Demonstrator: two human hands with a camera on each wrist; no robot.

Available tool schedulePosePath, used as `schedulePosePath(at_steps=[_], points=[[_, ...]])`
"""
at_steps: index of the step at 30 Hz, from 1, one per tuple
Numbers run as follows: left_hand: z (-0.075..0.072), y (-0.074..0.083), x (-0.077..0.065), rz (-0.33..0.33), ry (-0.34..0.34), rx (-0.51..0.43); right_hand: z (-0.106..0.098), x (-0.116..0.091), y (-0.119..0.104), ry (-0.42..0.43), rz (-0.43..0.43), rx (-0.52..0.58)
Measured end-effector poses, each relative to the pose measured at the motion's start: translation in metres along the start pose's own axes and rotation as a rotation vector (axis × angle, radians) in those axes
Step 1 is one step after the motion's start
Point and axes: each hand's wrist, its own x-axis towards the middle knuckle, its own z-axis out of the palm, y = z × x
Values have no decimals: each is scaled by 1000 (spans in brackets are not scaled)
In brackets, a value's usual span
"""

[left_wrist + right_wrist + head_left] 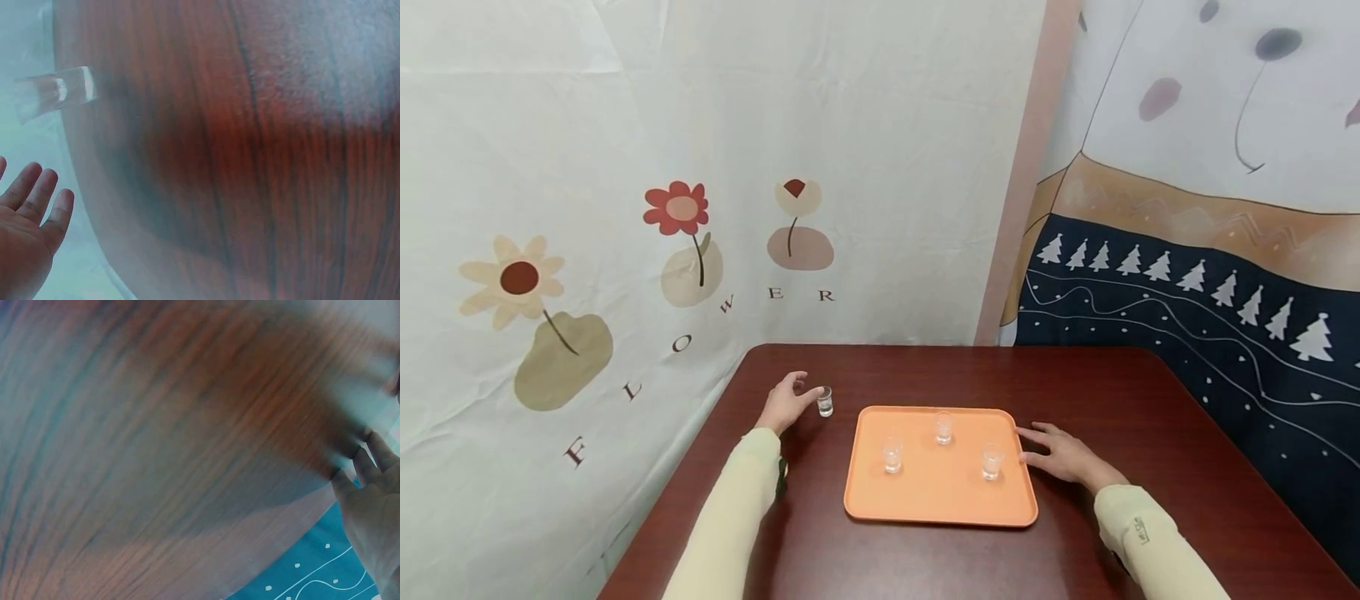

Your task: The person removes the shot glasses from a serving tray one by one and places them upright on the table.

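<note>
A small clear shot glass (825, 403) stands upright on the table, left of an orange tray (940, 510). My left hand (785, 403) is beside that glass, its thumb close to the rim in the head view. In the left wrist view, the same hand (28, 231) has loosely extended fingers, apart from the shot glass (74, 87). Three more clear shot glasses, a left one (892, 457), a back one (943, 429) and a right one (991, 462), stand on the tray. By the tray's right edge, my right hand (1060, 452) spreads its fingers low over the table.
The dark red-brown wooden table (955, 562) runs back to a pale curtain (880, 167) with printed flowers. On the right hangs a dark blue cloth (1150, 308) with white trees.
</note>
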Motion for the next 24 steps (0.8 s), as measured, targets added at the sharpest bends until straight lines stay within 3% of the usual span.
schedulePosePath(at_steps=[9,24], points=[[-6,16,-7,62,15,-65,1,-1,-1,-6,-5,0],[5,36,-29,160,-44,-87,-3,-1,-5,-19,22,-4]])
